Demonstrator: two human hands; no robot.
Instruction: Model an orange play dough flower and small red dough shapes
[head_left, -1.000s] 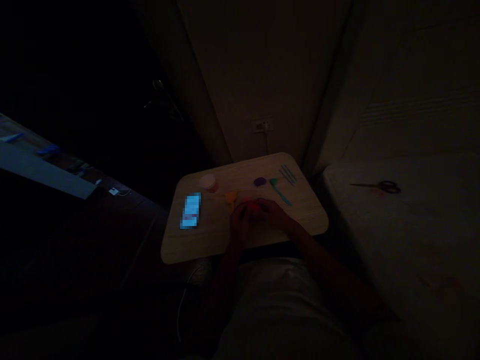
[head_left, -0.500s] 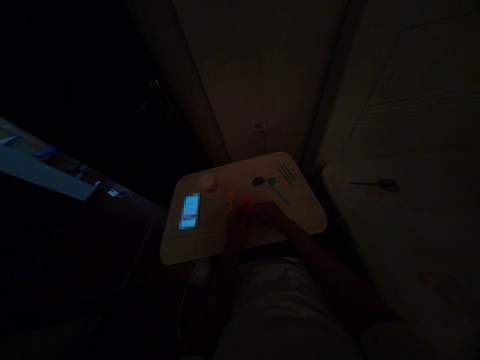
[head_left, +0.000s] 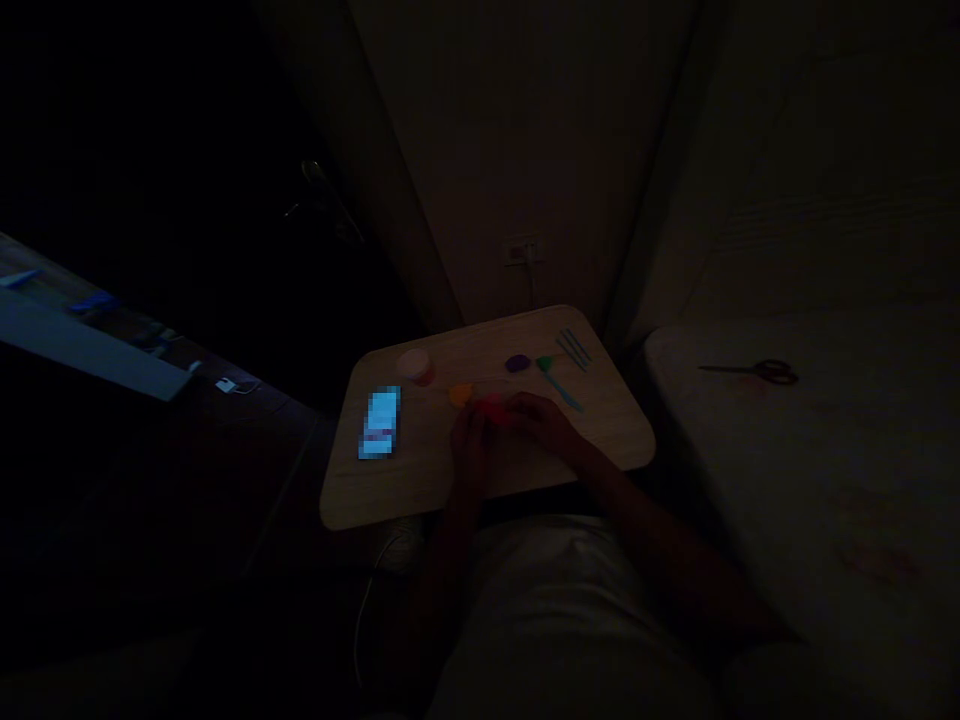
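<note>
Both hands meet over the near middle of a small wooden table (head_left: pixel 427 470) in dim light. Between them is a bright red lump (head_left: pixel 493 410) that looks like modelling clay. My left hand (head_left: pixel 469 437) closes on its left side, and my right hand (head_left: pixel 536 415) grips it from the right with bent fingers. Just beyond my left fingertips lies an orange piece (head_left: pixel 460 395), flat and rounded. Past my right hand are a purple lump (head_left: pixel 517 363), a green piece (head_left: pixel 544 362) and a light-blue stick-like tool (head_left: pixel 564 389). Darkness hides the finger detail.
A lit, pixelated phone-like rectangle (head_left: pixel 380 422) lies at the table's left, near a pale tub (head_left: pixel 415 366). Several thin sticks (head_left: pixel 574 349) lie at the far right corner. Scissors (head_left: pixel 757 371) rest on the pale surface at right. A wall socket (head_left: pixel 522 250) holds a plug.
My hands have moved slightly apart, and more of the red lump shows between them. The orange piece now looks rounder, with its near part no longer stretching toward my left hand.
</note>
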